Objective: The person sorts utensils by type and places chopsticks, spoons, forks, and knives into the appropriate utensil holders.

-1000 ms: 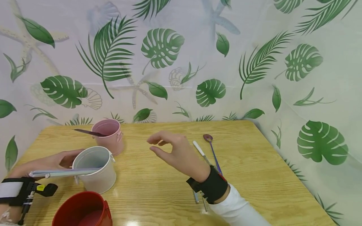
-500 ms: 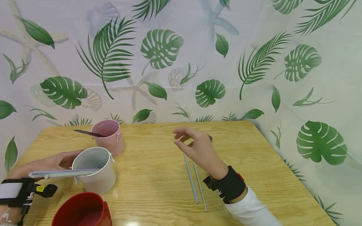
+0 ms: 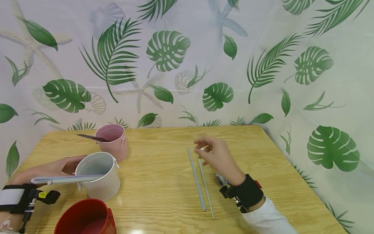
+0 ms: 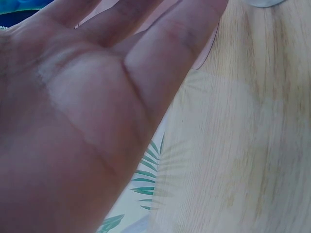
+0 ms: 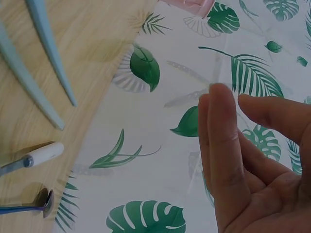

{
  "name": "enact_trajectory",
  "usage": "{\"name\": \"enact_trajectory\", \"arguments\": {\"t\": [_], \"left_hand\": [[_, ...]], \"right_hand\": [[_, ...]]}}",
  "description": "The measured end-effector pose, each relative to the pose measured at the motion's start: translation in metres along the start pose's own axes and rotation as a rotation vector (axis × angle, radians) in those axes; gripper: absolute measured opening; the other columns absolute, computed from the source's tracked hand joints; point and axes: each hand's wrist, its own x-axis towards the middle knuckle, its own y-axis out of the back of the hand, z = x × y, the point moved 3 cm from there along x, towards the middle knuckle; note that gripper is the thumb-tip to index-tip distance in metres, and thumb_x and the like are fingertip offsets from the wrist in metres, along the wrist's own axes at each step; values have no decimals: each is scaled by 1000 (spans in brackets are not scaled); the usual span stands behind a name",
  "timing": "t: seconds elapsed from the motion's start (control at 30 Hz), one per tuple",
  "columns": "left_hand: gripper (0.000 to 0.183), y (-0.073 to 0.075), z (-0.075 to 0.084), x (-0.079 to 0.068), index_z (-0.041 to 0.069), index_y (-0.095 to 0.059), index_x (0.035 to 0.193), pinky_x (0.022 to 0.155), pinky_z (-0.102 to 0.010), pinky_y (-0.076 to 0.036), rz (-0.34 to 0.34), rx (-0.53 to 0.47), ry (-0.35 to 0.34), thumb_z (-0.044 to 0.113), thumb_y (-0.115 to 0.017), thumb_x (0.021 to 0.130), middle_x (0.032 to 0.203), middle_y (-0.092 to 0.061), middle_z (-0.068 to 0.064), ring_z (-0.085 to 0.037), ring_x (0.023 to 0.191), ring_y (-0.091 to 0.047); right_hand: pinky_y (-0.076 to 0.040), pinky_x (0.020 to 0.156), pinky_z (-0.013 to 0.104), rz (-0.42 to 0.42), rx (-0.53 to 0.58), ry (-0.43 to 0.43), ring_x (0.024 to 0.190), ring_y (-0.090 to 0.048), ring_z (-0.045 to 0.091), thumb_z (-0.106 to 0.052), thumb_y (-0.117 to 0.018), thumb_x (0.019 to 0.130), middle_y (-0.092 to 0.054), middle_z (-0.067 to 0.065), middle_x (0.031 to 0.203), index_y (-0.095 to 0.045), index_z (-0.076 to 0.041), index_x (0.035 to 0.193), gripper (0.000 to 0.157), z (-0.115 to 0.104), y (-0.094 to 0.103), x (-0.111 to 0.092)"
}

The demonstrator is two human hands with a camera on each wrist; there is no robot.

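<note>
My right hand (image 3: 217, 154) hovers over the right part of the table, fingers loosely bent and thumb apart from the forefinger. Beneath it lie a blue chopstick (image 3: 196, 178) and a pale green chopstick (image 3: 206, 190). The right wrist view also shows a white-handled utensil (image 5: 46, 153) and a dark spoon (image 5: 44, 201); in the head view the hand covers most of both. My left hand (image 3: 59, 166) lies beside and behind the white bucket (image 3: 105, 188), its fingertips hidden. Several pale chopsticks (image 3: 67, 178) lean out over that bucket's left rim.
Behind the white bucket stands a pink bucket (image 3: 118, 150) with a dark-handled utensil (image 3: 90, 137) sticking out. A red bucket (image 3: 109, 224) is at the front left. The wooden table (image 3: 157, 182) meets a leaf-patterned cloth (image 3: 181, 107) at the back.
My right hand has moved right from mid-table, over the loose chopsticks and utensils, slowing lately. The left hand and the buckets have stayed where they were.
</note>
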Motion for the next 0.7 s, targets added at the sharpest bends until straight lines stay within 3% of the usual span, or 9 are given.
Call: {"name": "enact_trajectory", "arguments": {"t": [0.07, 0.23, 0.33, 0.5, 0.57, 0.7], "left_hand": [[74, 1, -1, 0, 33, -34, 160, 102, -22, -45, -5, 3, 3, 5, -63, 97, 152, -50, 19, 1, 134, -49], [75, 2, -1, 0, 35, -34, 159, 102, -22, -45, -21, -1, 5, 8, -64, 97, 152, -50, 18, 0, 134, -50], [77, 3, -1, 0, 31, -32, 162, 103, -24, -46, -40, -5, -33, 4, -63, 96, 154, -49, 16, -3, 135, -51], [77, 2, 0, 2, 35, -34, 160, 103, -24, -46, -58, -12, -71, 0, -60, 97, 154, -49, 16, -5, 135, -51], [76, 1, 0, 2, 34, -34, 160, 103, -26, -48, -62, -25, -62, -1, -60, 98, 153, -49, 16, -6, 133, -52], [75, 0, 1, 1, 21, -30, 162, 102, -27, -49, -42, -32, -17, 0, -60, 98, 153, -50, 14, -6, 132, -53]], "right_hand": [[-61, 62, 45, -4, 10, -47, 74, -67, 19, -10, -72, 97, -70, 11, 103, -69, -5, 127, 30, 6, 3, -2], [-59, 59, 39, -9, -41, -101, 70, -67, 25, -10, -72, 97, -69, 13, 98, -71, 0, 123, 28, 20, 9, -4], [-56, 58, 34, -27, -101, -126, 69, -67, 30, -9, -73, 96, -70, 13, 98, -73, 1, 118, 25, 25, 9, -5], [-55, 54, 32, -78, -162, -178, 66, -67, 31, -9, -72, 96, -70, 12, 97, -74, 2, 117, 24, 36, 4, -7], [-54, 52, 32, -96, -174, -198, 62, -66, 29, -8, -72, 96, -69, 12, 96, -73, 4, 117, 24, 40, 0, -7], [-49, 50, 31, -138, -222, -233, 53, -59, 21, -7, -73, 95, -68, 11, 93, -72, 5, 117, 25, 47, -11, -8]]}}
